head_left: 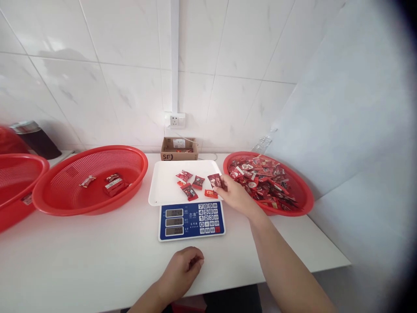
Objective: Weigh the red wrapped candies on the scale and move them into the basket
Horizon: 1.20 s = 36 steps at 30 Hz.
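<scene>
The right hand (235, 194) has its grip pinched closed on a dark red packet (214, 180), thumb and fingers on the packet's right side, so most of its printed face shows. The packet is over the right part of the white tray (159, 184); whether its lower edge touches the tray I cannot tell. Just below the fingertips lies an orange-red packet (211, 194), close enough that, in my judgement, a low sweep of the fingers could nudge it over the tray's near edge onto the keypad panel (192, 221). The pinch takes only one side of the wrapper, so a loose hold could let the packet slip or swing. Any pressing on the tray would likely disturb the scale's reading, whose digits are too faint to read surely.

Left of the held packet, a few more red packets (198, 182) lie loosely grouped on the tray. In front of the scale, the left hand (182, 269) is at the worktop (81, 261), its grip curled closed with nothing visible in it.

Farther out, the right basket (307, 198) is heaped with similar packets; those near its rim could slide off if the forearm, which passes close by, knocks it. The left basket (41, 191) holds only a few. Behind the tray stands a cardboard box (179, 155).
</scene>
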Each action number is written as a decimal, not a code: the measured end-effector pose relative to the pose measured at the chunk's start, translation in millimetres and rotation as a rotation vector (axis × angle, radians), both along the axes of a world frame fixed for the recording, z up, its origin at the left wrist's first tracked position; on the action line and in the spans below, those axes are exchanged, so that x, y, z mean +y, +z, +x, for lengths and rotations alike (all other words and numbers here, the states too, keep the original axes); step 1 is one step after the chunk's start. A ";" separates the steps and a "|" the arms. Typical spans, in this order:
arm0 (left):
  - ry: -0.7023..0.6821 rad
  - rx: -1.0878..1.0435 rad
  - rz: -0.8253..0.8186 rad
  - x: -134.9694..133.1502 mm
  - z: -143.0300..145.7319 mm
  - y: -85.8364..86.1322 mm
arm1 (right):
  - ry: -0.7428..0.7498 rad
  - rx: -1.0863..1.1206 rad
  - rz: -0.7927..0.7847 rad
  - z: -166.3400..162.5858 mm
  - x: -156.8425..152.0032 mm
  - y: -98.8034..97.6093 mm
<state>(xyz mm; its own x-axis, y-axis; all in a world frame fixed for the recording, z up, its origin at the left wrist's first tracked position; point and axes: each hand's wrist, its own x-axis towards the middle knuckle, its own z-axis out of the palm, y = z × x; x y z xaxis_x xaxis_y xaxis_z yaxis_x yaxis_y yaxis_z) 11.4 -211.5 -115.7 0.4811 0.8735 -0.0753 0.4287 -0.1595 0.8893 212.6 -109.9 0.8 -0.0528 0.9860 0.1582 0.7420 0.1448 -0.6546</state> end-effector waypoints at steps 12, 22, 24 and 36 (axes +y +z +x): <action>0.014 0.005 0.019 -1.4 -0.2 2.1 | 0.042 0.031 0.043 -27.2 15.6 -16.7; 0.009 -0.005 0.013 -0.9 0.2 0.5 | 0.063 0.062 0.118 -17.1 13.1 -13.0; 0.002 -0.003 0.017 -1.1 -0.2 1.1 | 0.041 0.093 0.101 -18.7 16.1 -15.9; 0.004 0.014 0.029 -1.3 -0.3 1.1 | 0.109 0.152 0.064 -29.9 23.9 -23.2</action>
<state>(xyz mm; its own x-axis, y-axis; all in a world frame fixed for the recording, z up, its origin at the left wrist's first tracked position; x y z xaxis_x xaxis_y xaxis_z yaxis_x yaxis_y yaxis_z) 11.1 -212.8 -114.6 0.4765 0.8774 -0.0568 0.4418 -0.1831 0.8782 182.6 -86.0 -22.4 -0.1290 0.9636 0.2344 0.6127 0.2633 -0.7452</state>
